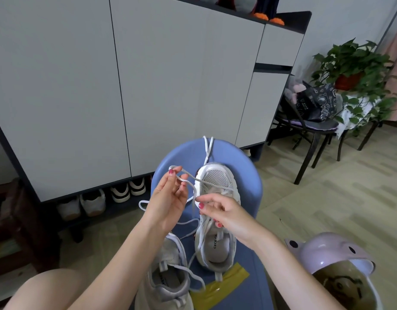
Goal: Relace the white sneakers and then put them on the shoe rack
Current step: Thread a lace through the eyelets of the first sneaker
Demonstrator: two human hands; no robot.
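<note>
Sneaker (217,211) toe pointing away, lengthwise on blue stool (249,189) | left hand (168,204) pinches lace (206,182) | right hand (224,215) pinches lace

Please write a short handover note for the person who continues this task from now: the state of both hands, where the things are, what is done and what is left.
Left hand: raised, pinching a loop of white lace.
Right hand: pinching the same lace over the far sneaker.
Things: far sneaker lies on the blue stool, toe pointing away, partly laced. Near sneaker lies at the stool's near edge, its lace loose. Yellow strip beside it.
Done: some lacing on the far sneaker.
Left: finish this lacing, lace the near sneaker, put both on the rack; other shoes stand under the cabinet.
</note>
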